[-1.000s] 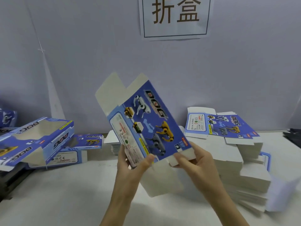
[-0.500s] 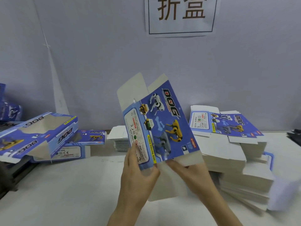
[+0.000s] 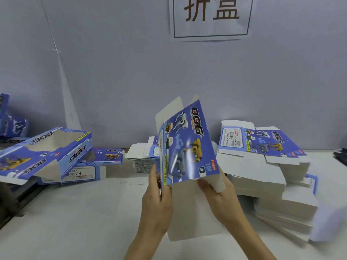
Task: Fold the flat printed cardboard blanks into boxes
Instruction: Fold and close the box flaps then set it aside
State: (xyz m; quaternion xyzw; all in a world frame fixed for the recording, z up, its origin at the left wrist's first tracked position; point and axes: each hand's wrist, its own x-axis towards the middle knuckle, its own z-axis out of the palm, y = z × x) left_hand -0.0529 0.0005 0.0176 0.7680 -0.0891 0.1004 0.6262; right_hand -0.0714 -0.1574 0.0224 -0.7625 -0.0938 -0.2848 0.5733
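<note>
I hold a blue printed cardboard blank (image 3: 189, 145) with robot dog pictures upright above the table, partly opened into a sleeve with white flaps at top and bottom. My left hand (image 3: 156, 199) grips its lower left edge, thumb on the side panel. My right hand (image 3: 219, 196) holds the lower right corner, fingers curled behind the white bottom flap. A tall stack of flat blanks (image 3: 262, 166) lies to the right, printed side up on top.
Folded blue boxes (image 3: 47, 152) pile up at the left, one open box (image 3: 101, 162) behind them. A smaller stack of blanks (image 3: 142, 158) sits at the back centre. A paper sign (image 3: 212, 17) hangs on the grey wall. The white table (image 3: 84, 212) spreads below.
The blank has swung more upright and turned edge-on at its left side, opening into a sleeve. Both hands shifted rightward with it.
</note>
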